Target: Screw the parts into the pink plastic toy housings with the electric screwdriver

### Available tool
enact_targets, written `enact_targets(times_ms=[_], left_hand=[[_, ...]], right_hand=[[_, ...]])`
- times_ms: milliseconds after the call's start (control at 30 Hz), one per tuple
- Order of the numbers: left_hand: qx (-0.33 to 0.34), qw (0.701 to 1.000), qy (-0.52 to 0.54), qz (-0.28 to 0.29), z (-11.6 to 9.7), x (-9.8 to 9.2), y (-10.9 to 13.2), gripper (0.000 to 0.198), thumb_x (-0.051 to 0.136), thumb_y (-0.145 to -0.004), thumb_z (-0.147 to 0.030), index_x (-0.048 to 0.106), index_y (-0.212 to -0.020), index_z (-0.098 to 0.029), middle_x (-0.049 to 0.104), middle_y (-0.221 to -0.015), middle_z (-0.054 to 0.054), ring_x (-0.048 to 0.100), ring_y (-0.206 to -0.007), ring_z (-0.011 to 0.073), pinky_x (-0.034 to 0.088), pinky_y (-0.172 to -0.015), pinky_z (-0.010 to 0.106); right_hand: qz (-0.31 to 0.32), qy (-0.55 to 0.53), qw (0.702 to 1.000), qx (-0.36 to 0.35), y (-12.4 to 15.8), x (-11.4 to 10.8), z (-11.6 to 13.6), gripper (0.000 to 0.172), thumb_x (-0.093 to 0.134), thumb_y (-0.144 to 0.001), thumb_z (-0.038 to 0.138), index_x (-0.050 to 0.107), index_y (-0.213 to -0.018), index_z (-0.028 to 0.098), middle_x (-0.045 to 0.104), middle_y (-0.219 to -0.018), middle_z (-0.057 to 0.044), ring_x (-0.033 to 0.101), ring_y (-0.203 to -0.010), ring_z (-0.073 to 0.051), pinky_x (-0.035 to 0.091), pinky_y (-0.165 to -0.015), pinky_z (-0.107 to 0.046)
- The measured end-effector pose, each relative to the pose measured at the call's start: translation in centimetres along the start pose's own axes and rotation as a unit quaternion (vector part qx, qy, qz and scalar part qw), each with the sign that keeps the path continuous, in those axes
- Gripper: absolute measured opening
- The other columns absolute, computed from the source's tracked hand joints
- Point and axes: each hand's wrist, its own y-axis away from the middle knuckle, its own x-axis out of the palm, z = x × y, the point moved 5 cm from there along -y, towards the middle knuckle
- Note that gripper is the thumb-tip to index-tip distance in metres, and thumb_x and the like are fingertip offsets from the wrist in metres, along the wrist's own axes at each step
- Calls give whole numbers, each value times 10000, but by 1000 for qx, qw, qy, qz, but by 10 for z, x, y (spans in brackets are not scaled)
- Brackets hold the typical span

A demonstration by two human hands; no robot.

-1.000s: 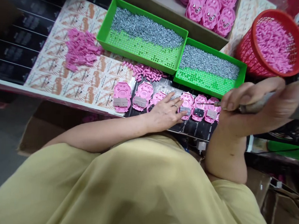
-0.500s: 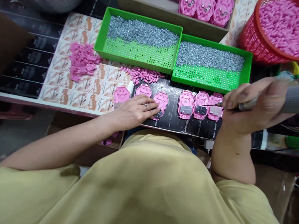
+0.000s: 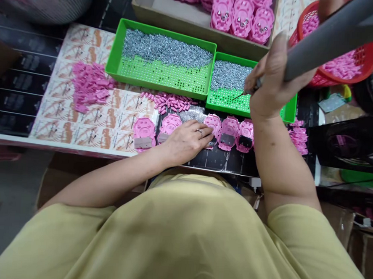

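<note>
My left hand (image 3: 188,143) lies palm down at the bench's front edge, its outstretched fingers resting on a pink plastic casing (image 3: 212,123). To its right stand other pink casings (image 3: 229,127) in a row, with grey or black plates on their lower parts. Two more pink casings (image 3: 144,130) are left of that hand, one partly covered by it. My right hand (image 3: 270,79) is closed around a grey electric screwdriver (image 3: 325,40). Its thin bit points down over the right green tray (image 3: 245,107), which holds small silvery screws (image 3: 230,75).
Another green tray (image 3: 164,81) of screws stands to the left. Behind are a cardboard box (image 3: 181,19) of pink casings and a red basket (image 3: 366,62) of pink pieces. Small pink cylinders (image 3: 170,102) and a pink pile (image 3: 90,85) lie on the bench. A black fan-like object (image 3: 347,141) stands right.
My right hand has lifted the screwdriver from the casings to over the right screw tray. My left hand has slid right, bringing its casing up beside the row. The view has shifted.
</note>
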Motion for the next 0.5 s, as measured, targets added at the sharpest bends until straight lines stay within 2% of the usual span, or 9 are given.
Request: enact_targets(times_ms=[100, 200, 333, 500], left_hand=[[-7, 1000, 15, 3, -1, 0, 0, 183, 539, -954, -185, 676, -1039, -98, 722, -1084, 98, 655, -999, 211, 523, -894, 366], [-26, 999, 34, 17, 1, 2, -1, 183, 543, -950, -193, 669, -1047, -102, 716, -1065, 100, 648, -991, 213, 519, -903, 365], [-45, 996, 61, 40, 3, 2, -2, 252, 570, -943, -250, 645, -1099, -67, 697, -1014, 127, 633, -981, 243, 527, -880, 380], [-56, 993, 89, 57, 4, 3, -3, 241, 551, -950, -244, 649, -1083, -68, 685, -1032, 135, 623, -1014, 241, 520, -916, 384]], right_hand=[[18, 31, 999, 25, 5, 9, -15, 557, 653, -612, 795, 366, -827, 368, 443, -484, 116, 266, -345, -85, 216, -336, -350], [22, 40, 998, 35, 8, 9, -23, 594, 664, -581, 810, 348, -803, 359, 414, -467, 118, 263, -344, -88, 210, -341, -358], [24, 31, 999, 35, 10, 8, -27, 556, 667, -613, 786, 361, -796, 360, 355, -439, 124, 228, -326, -87, 197, -341, -365], [43, 69, 996, 46, 12, 8, -27, 551, 631, -628, 807, 349, -822, 375, 407, -468, 109, 307, -368, -114, 257, -379, -375]])
